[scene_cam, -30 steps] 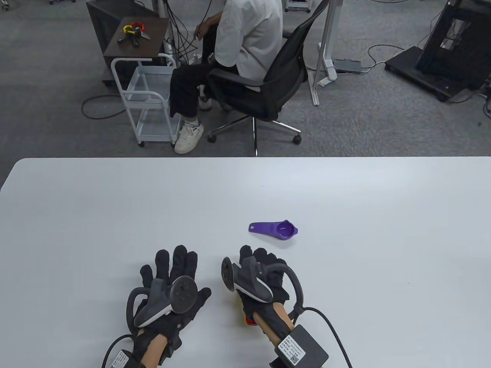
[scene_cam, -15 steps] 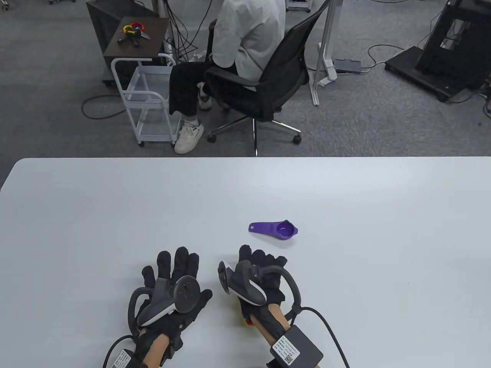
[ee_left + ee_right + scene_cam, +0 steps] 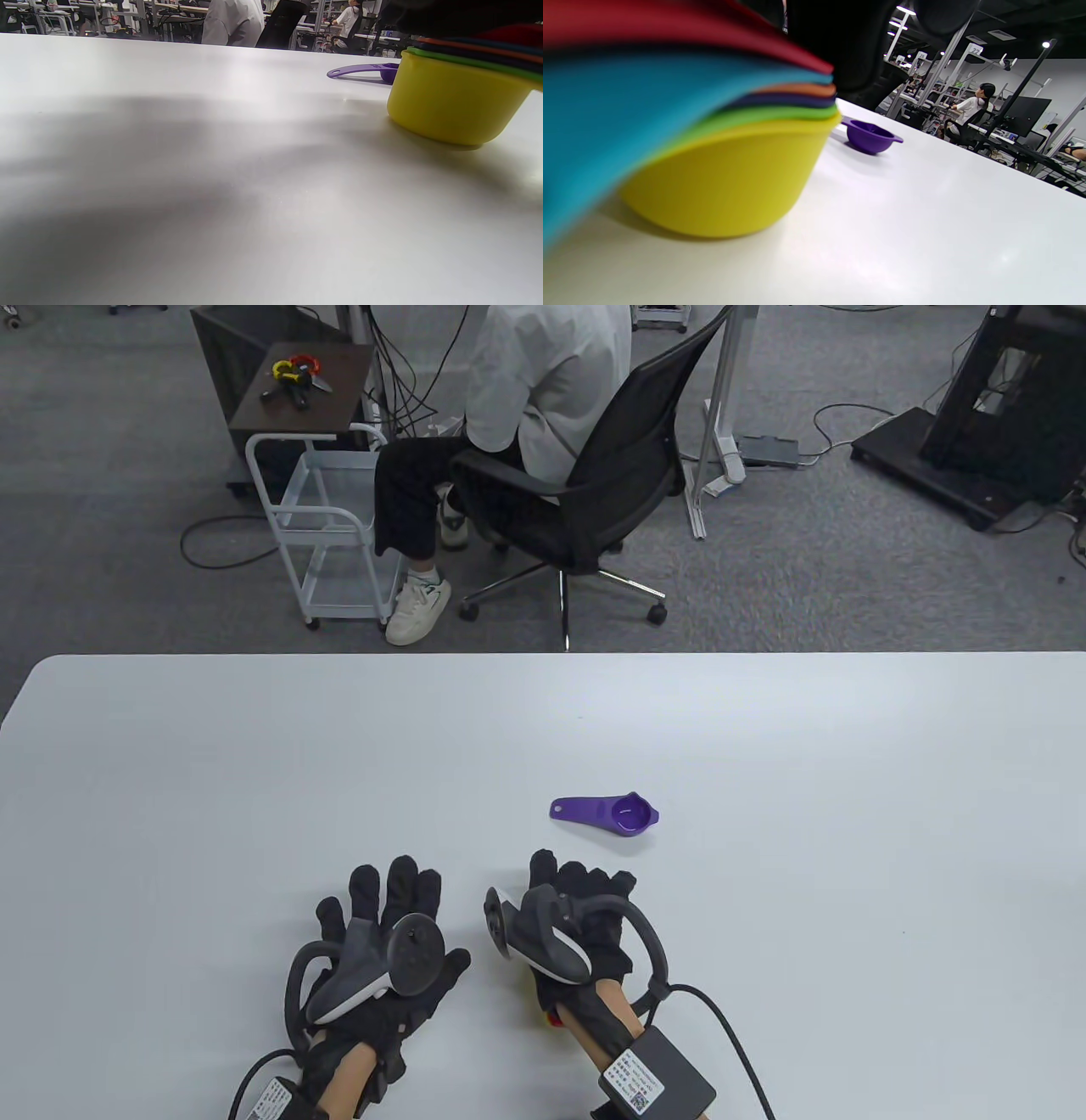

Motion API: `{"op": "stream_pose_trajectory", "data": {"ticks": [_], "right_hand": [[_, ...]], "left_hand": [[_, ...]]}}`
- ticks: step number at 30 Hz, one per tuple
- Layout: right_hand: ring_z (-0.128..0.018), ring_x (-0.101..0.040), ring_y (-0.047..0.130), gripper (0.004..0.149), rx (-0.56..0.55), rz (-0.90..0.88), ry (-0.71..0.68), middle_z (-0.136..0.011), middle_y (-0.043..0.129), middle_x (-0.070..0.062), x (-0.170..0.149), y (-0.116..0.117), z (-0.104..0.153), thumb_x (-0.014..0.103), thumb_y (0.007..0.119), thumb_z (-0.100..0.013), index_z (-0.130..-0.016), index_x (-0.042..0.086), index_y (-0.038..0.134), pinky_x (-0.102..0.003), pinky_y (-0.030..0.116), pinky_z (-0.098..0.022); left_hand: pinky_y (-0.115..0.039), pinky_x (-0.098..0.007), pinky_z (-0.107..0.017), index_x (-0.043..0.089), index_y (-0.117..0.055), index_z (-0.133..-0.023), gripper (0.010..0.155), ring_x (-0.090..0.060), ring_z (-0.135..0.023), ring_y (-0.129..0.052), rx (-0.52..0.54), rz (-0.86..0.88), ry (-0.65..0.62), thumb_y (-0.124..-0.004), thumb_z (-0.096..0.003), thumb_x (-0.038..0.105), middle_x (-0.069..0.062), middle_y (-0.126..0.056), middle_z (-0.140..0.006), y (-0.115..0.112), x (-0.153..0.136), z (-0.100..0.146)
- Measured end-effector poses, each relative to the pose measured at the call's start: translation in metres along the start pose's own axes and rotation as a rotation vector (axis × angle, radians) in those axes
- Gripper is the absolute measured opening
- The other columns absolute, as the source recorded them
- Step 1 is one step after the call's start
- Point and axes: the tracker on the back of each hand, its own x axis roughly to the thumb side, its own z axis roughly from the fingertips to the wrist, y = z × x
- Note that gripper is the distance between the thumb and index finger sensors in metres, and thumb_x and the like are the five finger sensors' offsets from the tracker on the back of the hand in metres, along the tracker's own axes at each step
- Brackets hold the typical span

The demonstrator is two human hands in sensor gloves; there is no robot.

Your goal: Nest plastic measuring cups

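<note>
A nested stack of measuring cups [image 3: 725, 178], yellow on the outside with green, dark blue, orange, blue and red rims, stands on the white table [image 3: 254, 780]. My right hand [image 3: 581, 886] lies over it and holds it from above. Only its handle ends [image 3: 547, 1014] show under the wrist in the table view. The stack also shows in the left wrist view [image 3: 449, 101]. A small purple cup [image 3: 628, 815] lies alone beyond my right hand, handle to the left; it also shows in the left wrist view [image 3: 384, 71] and the right wrist view [image 3: 869, 135]. My left hand [image 3: 390, 895] rests flat and empty, left of the stack.
A person sits on a black office chair [image 3: 594, 492] beyond the table's far edge, beside a white cart [image 3: 327, 526]. The table edge [image 3: 543, 655] runs across the middle of the table view.
Both hands stay almost in place; my left hand has crept slightly to the right. The purple cup has not moved. The seated person has turned a little.
</note>
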Motion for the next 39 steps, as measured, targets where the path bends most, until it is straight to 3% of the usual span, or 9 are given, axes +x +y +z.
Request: {"op": "stream_pose_trajectory", "data": {"ticks": [3, 6, 10, 14, 20, 26, 29, 32, 39], "right_hand": [[-0.087, -0.034, 0.076, 0.08, 0.023, -0.061, -0.014, -0.107, 0.064, -0.016, -0.01, -0.007, -0.001, 0.067, 0.041, -0.055, -0.121, 0.021, 0.037, -0.068, 0.049, -0.07], [-0.097, -0.038, 0.068, 0.082, -0.048, -0.19, 0.021, -0.116, 0.055, -0.018, -0.036, -0.025, -0.006, 0.068, 0.038, -0.054, -0.122, 0.022, 0.033, -0.072, 0.042, -0.072], [-0.11, -0.043, 0.05, 0.079, -0.111, -0.218, 0.076, -0.123, 0.04, -0.016, -0.083, -0.033, -0.035, 0.066, 0.039, -0.056, -0.122, 0.025, 0.028, -0.076, 0.031, -0.073], [-0.116, -0.043, 0.03, 0.076, 0.008, -0.165, 0.023, -0.126, 0.023, -0.012, -0.101, -0.005, -0.068, 0.063, 0.044, -0.058, -0.12, 0.028, 0.016, -0.077, 0.023, -0.073], [-0.116, -0.042, 0.017, 0.077, 0.205, -0.057, 0.008, -0.124, 0.006, -0.009, -0.087, 0.047, -0.111, 0.06, 0.046, -0.059, -0.114, 0.032, 0.0, -0.076, 0.02, -0.074], [-0.113, -0.043, 0.029, 0.071, 0.328, -0.097, 0.019, -0.123, 0.007, -0.015, -0.08, 0.068, -0.13, 0.056, 0.046, -0.061, -0.111, 0.037, 0.0, -0.072, 0.034, -0.075], [-0.097, -0.035, 0.063, 0.06, 0.123, -0.088, -0.003, -0.116, 0.049, -0.014, -0.081, 0.065, -0.13, 0.046, 0.055, -0.062, -0.113, 0.042, 0.024, -0.063, 0.053, -0.07], [-0.09, -0.037, 0.065, 0.059, 0.09, -0.132, -0.029, -0.111, 0.053, -0.017, -0.089, 0.056, -0.119, 0.044, 0.057, -0.062, -0.114, 0.039, 0.029, -0.064, 0.054, -0.067], [-0.09, -0.04, 0.059, 0.061, -0.123, -0.294, -0.051, -0.111, 0.046, -0.02, -0.114, -0.006, -0.059, 0.042, 0.058, -0.063, -0.116, 0.034, 0.029, -0.066, 0.049, -0.067]], "left_hand": [[-0.012, -0.08, -0.063, 0.019, -0.009, -0.117, 0.09, -0.059, -0.104, -0.003, -0.003, 0.003, 0.003, -0.052, -0.0548, 0.068, -0.015, -0.001, -0.121, 0.001, -0.001, 0.001], [-0.011, -0.08, -0.063, 0.019, -0.009, -0.117, 0.09, -0.058, -0.104, -0.003, 0.018, 0.011, 0.006, -0.052, -0.0548, 0.068, -0.014, -0.001, -0.121, 0.005, -0.004, 0.003], [-0.011, -0.08, -0.063, 0.02, -0.009, -0.117, 0.09, -0.058, -0.105, -0.003, 0.054, 0.014, 0.016, -0.052, -0.0546, 0.069, -0.014, -0.001, -0.121, 0.009, -0.009, 0.004], [-0.012, -0.08, -0.063, 0.02, -0.009, -0.117, 0.09, -0.058, -0.105, -0.003, 0.058, 0.016, 0.024, -0.052, -0.0546, 0.069, -0.014, -0.001, -0.121, 0.009, -0.011, 0.004], [-0.012, -0.08, -0.063, 0.02, -0.01, -0.117, 0.09, -0.058, -0.105, -0.004, 0.066, 0.01, 0.037, -0.052, -0.0546, 0.068, -0.014, -0.002, -0.121, 0.009, -0.012, 0.005], [-0.011, -0.08, -0.063, 0.02, -0.009, -0.117, 0.09, -0.058, -0.105, -0.003, 0.038, 0.011, 0.057, -0.052, -0.0546, 0.069, -0.014, -0.002, -0.121, 0.007, -0.014, 0.001], [-0.012, -0.08, -0.063, 0.02, -0.009, -0.117, 0.09, -0.058, -0.105, -0.004, 0.017, 0.021, 0.065, -0.052, -0.0546, 0.069, -0.014, -0.002, -0.121, 0.005, -0.016, 0.0], [-0.012, -0.08, -0.063, 0.02, -0.009, -0.117, 0.09, -0.058, -0.105, -0.004, 0.01, 0.021, 0.068, -0.052, -0.0547, 0.069, -0.014, -0.002, -0.121, 0.004, -0.016, -0.001], [-0.012, -0.08, -0.063, 0.02, -0.009, -0.117, 0.09, -0.058, -0.105, -0.004, 0.013, 0.038, 0.033, -0.052, -0.0547, 0.068, -0.014, -0.002, -0.121, 0.004, -0.011, 0.0]]}}
